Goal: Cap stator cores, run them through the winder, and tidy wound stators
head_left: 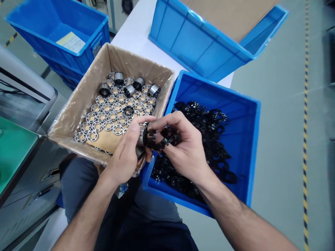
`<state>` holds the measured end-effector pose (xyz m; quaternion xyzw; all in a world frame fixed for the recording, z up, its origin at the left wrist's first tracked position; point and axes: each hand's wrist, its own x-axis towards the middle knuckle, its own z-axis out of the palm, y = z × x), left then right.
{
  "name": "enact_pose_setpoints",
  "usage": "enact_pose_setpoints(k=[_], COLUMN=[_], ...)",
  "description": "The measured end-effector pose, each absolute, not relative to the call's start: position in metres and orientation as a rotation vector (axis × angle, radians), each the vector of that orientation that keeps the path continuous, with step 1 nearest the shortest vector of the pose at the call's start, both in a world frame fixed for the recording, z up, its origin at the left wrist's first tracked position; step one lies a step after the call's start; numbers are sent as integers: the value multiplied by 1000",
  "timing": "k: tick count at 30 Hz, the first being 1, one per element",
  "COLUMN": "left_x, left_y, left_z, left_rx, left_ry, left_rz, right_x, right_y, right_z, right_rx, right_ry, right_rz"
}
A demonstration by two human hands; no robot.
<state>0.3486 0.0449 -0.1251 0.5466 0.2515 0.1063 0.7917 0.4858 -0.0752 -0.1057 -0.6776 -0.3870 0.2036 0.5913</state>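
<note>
Black rings (157, 140) sit between the thumb and fingers of the right hand (187, 145), which is closed around several of them, with the fingers curled over the top. Facing it, the left hand (125, 155) grips a silvery metal cylinder (141, 137), its thumb side uppermost and its index finger stretched toward the other hand, so that the fingers nearly meet. The cylinder's end is right up against the black rings; whether the two are joined cannot be told, as fingers cover part of them. Both hands are above the place where a cardboard box (69, 119) and a blue bin (254, 142) stand side by side. Clear plastic lines the box, and flat metal rings (112, 116) lie in it in close rows, many of them over brown sheet (107, 141). Toward its far side, a few metal cylinders with black ends (130, 90) stand or lie on top of those rows. In the blue bin, under and beside the right hand, a loose heap of black parts (214, 145) covers much of the bottom. Beyond, a lighter blue crate (196, 39) rests on a white table (137, 26) with a cardboard sheet (233, 6) in its top. Farther left is a stack of blue crates (92, 39), the top one with a paper (71, 42) inside. Yellow-and-black tape (305, 131) runs along the floor at right.
</note>
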Motion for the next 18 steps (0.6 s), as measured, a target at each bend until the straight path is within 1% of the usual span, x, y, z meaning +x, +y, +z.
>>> enact_pose_setpoints(k=[2, 7, 11, 14, 18], left_x=[349, 352, 352, 351, 350], left_y=[44, 42, 42, 42, 43], left_z=[-126, -126, -126, -125, -125], left_rx=[1184, 1199, 1215, 1234, 1256], left_ry=[538, 535, 521, 519, 512], left_rz=[213, 254, 265, 273, 258], right_x=[483, 478, 476, 476, 480], right_y=[-75, -74, -74, -76, -76], right_z=[-109, -111, -114, -117, -122], right_rx=[-1575, -1535, -1569, -1598, -1570], right_ry=[-855, -713, -657, -759, -982], right_rz=[448, 553, 564, 487, 271])
